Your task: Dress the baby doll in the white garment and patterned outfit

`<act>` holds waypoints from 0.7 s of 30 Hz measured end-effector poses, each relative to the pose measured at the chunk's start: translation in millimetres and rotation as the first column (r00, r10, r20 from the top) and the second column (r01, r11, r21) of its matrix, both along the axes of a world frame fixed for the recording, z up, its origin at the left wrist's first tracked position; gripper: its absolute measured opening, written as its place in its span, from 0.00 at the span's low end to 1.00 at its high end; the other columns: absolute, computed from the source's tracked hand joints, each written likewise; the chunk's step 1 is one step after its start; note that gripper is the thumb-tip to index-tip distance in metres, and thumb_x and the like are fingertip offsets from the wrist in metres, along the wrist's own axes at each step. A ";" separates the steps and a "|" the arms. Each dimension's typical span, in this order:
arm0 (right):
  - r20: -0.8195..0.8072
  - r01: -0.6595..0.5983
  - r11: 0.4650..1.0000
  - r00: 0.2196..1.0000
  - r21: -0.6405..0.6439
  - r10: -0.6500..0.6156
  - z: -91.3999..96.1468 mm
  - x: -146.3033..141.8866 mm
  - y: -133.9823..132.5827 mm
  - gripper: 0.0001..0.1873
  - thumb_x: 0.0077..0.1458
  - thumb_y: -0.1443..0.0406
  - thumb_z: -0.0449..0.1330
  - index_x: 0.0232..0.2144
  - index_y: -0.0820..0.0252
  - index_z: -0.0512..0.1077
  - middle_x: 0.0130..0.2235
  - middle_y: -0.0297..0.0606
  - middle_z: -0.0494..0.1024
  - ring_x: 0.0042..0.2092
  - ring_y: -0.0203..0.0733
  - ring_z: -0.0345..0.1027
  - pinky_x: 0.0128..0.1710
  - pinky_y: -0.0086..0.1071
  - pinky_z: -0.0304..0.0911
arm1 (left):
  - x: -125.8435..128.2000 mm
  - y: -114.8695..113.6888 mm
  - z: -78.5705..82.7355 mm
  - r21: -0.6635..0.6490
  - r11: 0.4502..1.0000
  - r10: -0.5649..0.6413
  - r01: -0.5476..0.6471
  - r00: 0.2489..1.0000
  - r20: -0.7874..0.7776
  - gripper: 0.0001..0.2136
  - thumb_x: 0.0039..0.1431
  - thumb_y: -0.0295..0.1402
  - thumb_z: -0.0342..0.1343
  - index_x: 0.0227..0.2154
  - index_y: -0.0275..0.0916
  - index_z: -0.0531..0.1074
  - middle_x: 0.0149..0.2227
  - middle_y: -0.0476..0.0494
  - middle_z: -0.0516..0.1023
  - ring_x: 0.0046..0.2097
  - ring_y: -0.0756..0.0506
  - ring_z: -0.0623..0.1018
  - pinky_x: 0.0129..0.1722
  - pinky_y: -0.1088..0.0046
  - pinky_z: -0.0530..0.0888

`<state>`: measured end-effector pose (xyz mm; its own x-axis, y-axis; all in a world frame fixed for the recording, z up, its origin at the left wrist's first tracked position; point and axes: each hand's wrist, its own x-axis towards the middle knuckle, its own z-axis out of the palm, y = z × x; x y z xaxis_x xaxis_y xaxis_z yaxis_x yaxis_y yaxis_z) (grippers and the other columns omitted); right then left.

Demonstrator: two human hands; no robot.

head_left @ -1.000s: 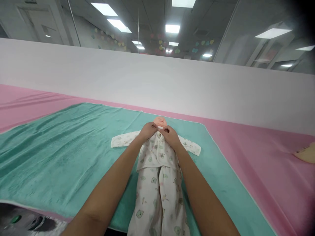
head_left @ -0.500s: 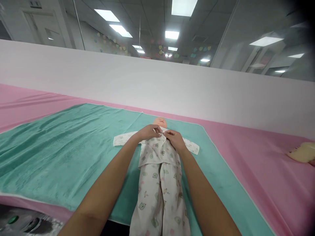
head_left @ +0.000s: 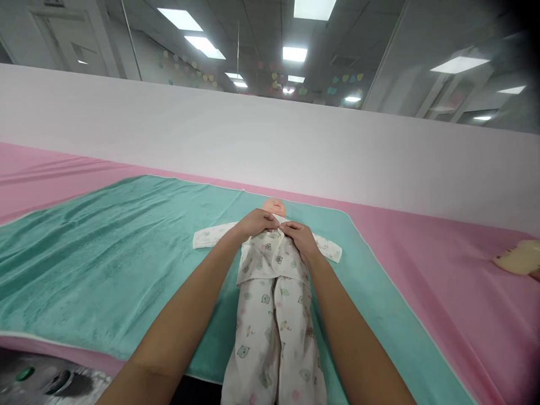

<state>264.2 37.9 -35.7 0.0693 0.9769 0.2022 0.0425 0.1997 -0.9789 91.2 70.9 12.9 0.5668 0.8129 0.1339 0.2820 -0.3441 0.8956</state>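
Note:
A baby doll [head_left: 274, 207] lies on its back on a teal blanket [head_left: 105, 253], dressed in a white printed top [head_left: 270, 256] and matching trousers [head_left: 274, 337]. Its sleeves spread out to both sides. My left hand [head_left: 255, 222] and my right hand [head_left: 297, 236] meet at the doll's upper chest, just below its chin. Both hands have their fingers pinched on the front edges of the top near the collar. Only the top of the doll's head shows beyond my knuckles.
The blanket lies on a pink sheet [head_left: 442, 281] that runs back to a white wall panel [head_left: 295, 146]. A pale yellow object [head_left: 518, 257] lies at the far right of the sheet. A grey patterned surface [head_left: 42, 382] shows at the lower left.
My hands stay together at the doll's collar, with small finger shifts. The camera has moved slightly, so the doll sits a little higher in view.

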 end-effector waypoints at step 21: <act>-0.062 0.006 1.000 0.998 0.003 -0.006 -0.6 1.3 1.5 0.14 0.38 0.56 0.65 0.26 0.61 0.75 0.26 0.34 0.69 0.29 0.33 0.57 0.30 0.28 0.54 | 2.7 -2.7 2.0 0.052 0.996 0.084 -0.079 0.990 -0.113 0.11 0.48 0.37 0.51 0.19 0.35 0.67 0.19 0.49 0.66 0.22 0.53 0.62 0.22 0.76 0.58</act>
